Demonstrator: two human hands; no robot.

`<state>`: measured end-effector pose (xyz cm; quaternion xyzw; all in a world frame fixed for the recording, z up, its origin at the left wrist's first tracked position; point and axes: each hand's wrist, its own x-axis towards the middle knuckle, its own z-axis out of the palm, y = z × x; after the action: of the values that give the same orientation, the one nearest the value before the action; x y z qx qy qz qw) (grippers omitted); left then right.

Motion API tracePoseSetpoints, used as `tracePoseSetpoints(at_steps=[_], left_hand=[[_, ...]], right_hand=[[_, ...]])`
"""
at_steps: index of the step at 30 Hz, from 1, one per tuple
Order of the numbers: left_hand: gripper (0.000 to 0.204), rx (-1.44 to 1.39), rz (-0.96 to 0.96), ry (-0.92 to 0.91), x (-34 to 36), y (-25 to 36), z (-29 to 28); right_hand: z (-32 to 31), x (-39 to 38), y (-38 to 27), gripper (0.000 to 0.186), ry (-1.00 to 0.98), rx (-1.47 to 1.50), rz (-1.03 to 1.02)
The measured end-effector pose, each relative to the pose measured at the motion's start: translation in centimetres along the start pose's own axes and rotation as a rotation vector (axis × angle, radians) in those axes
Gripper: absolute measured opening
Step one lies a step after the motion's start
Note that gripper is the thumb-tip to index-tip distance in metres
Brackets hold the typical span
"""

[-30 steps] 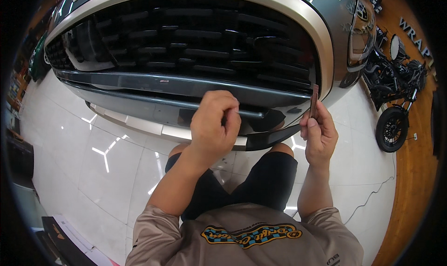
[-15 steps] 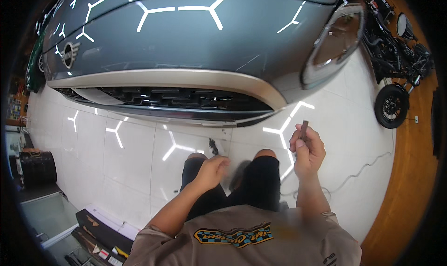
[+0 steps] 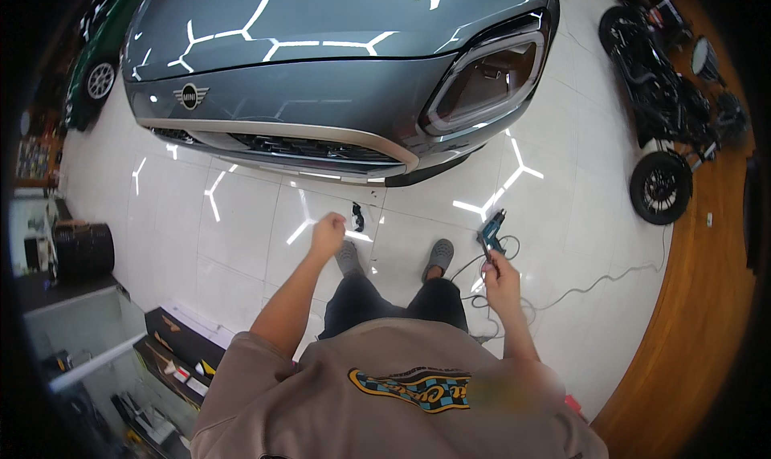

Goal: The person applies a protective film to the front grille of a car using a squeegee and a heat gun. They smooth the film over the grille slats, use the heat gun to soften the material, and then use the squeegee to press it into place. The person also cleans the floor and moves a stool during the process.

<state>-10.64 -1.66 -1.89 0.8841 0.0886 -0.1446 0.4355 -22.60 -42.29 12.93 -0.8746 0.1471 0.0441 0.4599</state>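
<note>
Standing before the grey car (image 3: 337, 97), our right hand (image 3: 502, 278) grips what seems a slim, light, rigid tool; the left hand (image 3: 327, 236) hangs loosely curled, empty. Best pinched mid-shaft.

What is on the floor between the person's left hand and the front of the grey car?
In the head view, a small black object lies on the white tiled floor between the left hand and the grey car; its kind is unclear.
</note>
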Motion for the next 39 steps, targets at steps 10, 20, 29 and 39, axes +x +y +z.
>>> tracePoseSetpoints(at_steps=[10,20,29,39], left_hand=[[0.095,-0.891,-0.353,0.267,7.6,17.1,5.6],[0.086,-1.167,-0.385,0.231,6.5,16.3,6.9],[0.083,-1.127,-0.321,0.261,5.3,12.6,4.3],[0.1,-1.33,-0.323,0.072,7.8,15.1,3.2]], right_hand=[[-15.2,-2.6,20.8,0.033,-0.165,-0.385,0.239],[-16.4,2.8,15.3,0.04,-0.369,-0.33,0.376],[-14.3,8.1,7.3,0.044,-0.39,-0.322,0.495],[-11.3,6.5,3.6,0.043,-0.473,-0.501,0.549]])
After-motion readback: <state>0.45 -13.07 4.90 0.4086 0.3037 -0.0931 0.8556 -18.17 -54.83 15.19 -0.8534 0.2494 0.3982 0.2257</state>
